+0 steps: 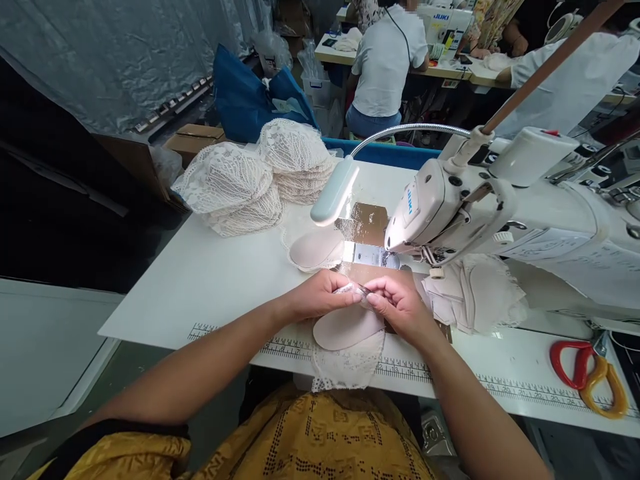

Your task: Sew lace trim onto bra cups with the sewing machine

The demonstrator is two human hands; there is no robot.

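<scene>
Between my two hands, in front of the sewing machine needle area, is a cream lace piece with a smooth pad [345, 328] that hangs over the table's front edge. My left hand [325, 293] pinches its upper edge from the left. Close beside it, my right hand [395, 303] pinches the same edge, thumb and fingers together near something small and dark. Another lace piece with a pad [316, 249] lies just beyond my left hand. The white sewing machine [430, 207] stands to the right, its lamp [335, 190] lit above the needle plate [370, 255].
Stacks of lace cups [230, 183] stand at the back left. Flat fabric pieces [473, 293] lie under the machine arm. Red and yellow scissors [590, 373] rest at the right. A ruler strip [450, 379] runs along the front edge. People sit at a table behind.
</scene>
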